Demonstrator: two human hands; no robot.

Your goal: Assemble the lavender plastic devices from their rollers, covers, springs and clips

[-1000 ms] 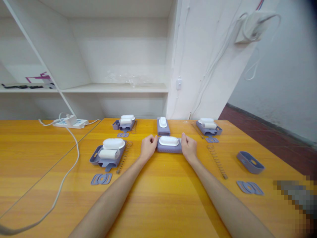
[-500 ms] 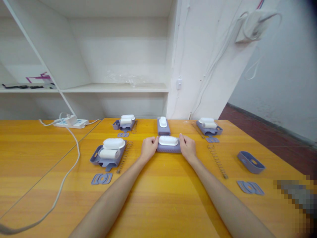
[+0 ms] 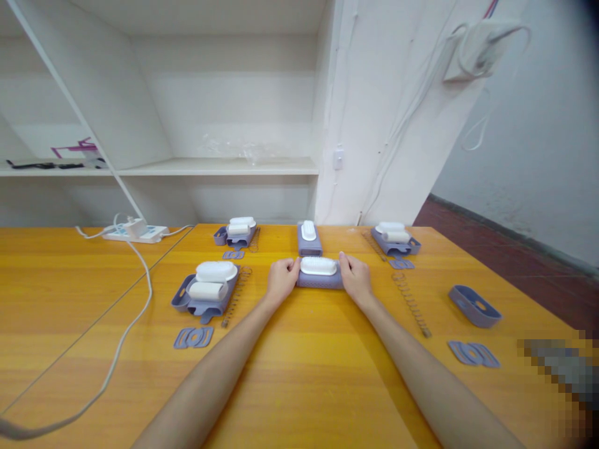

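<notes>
At the middle of the table lies a grey-purple plastic case [image 3: 320, 283] with a white ribbed oval piece [image 3: 319, 266] on top. My left hand [image 3: 283, 277] is closed on its left end, thumb against the side. Its right end is gripped by my right hand [image 3: 354, 277], with the fingers curled. Just behind it sits a similar grey-purple case [image 3: 309, 246], turned lengthwise, also topped by a white oval piece. A coiled spring [image 3: 237, 298] lies left of my left hand, and another coiled spring [image 3: 412, 305] is to the right of my right hand.
Grey-purple parts with white pieces are grouped at left [image 3: 206, 305], back left [image 3: 241, 234] and back right [image 3: 395, 240]. An open tray-like part [image 3: 475, 305] and a flat cut-out plate [image 3: 473, 353] lie at right. A power strip [image 3: 135, 232] and its cable [image 3: 126, 337] occupy the left side.
</notes>
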